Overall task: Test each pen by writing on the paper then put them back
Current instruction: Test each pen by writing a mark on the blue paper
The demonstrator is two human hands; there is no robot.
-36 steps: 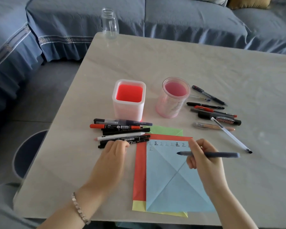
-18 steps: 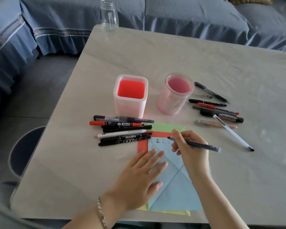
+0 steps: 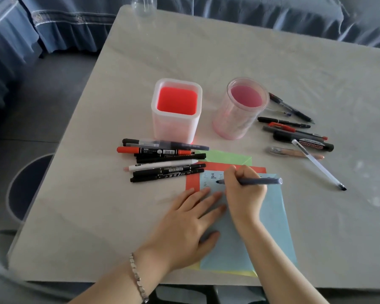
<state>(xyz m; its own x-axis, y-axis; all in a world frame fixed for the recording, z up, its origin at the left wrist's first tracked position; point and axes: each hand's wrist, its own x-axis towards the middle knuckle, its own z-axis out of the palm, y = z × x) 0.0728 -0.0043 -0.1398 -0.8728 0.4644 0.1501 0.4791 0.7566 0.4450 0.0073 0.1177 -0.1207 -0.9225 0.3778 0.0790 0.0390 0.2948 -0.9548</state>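
Note:
My right hand point(image 3: 242, 193) grips a dark grey-blue pen point(image 3: 259, 181), its tip down on the second written row of the light blue paper point(image 3: 270, 227). My left hand point(image 3: 184, 227) lies flat with straight fingers on the paper's left edge. The blue sheet lies on red, green and yellow sheets. A bundle of black, red and white markers point(image 3: 162, 163) lies left of the paper. More pens point(image 3: 294, 132) lie to the right, near a clear white pen point(image 3: 318, 164). Behind stand a square holder point(image 3: 176, 110) with a red inside and a round pink holder point(image 3: 239, 110).
The pale table point(image 3: 272, 62) ends just below the paper at the near edge. A clear jar point(image 3: 143, 5) stands at the far edge. Blue sofa covers point(image 3: 53, 23) surround the far side and left. A dark round stool point(image 3: 24, 185) sits left of the table.
My left hand moved from the markers onto the paper and now lies flat there. My right hand brought the pen down and left, so its tip touches the sheet.

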